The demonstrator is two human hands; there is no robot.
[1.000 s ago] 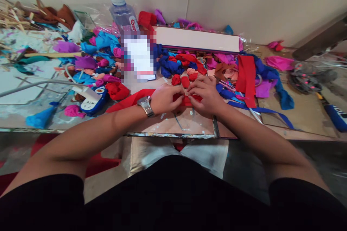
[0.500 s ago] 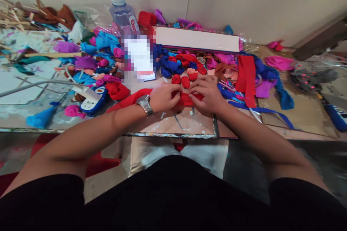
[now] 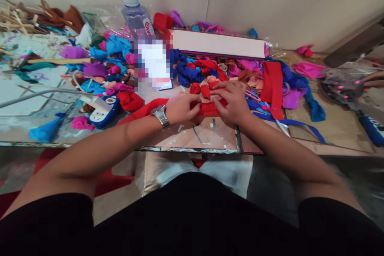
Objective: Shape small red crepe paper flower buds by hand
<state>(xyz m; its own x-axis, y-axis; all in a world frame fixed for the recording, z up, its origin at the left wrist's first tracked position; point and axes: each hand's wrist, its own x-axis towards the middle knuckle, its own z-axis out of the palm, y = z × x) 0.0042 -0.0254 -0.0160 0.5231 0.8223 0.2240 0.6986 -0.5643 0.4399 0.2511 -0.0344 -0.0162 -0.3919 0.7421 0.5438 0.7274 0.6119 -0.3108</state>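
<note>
A red crepe-paper strip (image 3: 209, 109) lies across the table in front of me, running out to the left beneath my left wrist. My left hand (image 3: 182, 108), with a metal watch at the wrist, pinches the strip between thumb and fingers. Over the strip's right part is my right hand (image 3: 232, 99), its thumb and fingers spread apart; the strip passes partly hidden under it. Just beyond the fingertips sit small rolled red paper pieces, one of them a red bud (image 3: 205, 91) and another a red rosette (image 3: 195, 87).
Heaps of coloured crepe paper (image 3: 187, 73) cover the back of the table. A bottle (image 3: 135, 16) stands behind a blurred, lit phone (image 3: 166, 85). A power strip (image 3: 103, 114) with a cable lies left, a long pale box (image 3: 219, 44) behind, cardboard (image 3: 339, 126) right.
My right hand's fingers have spread and shifted slightly, the thumb now farther from the index finger. The left hand stays in place on the red strip.
</note>
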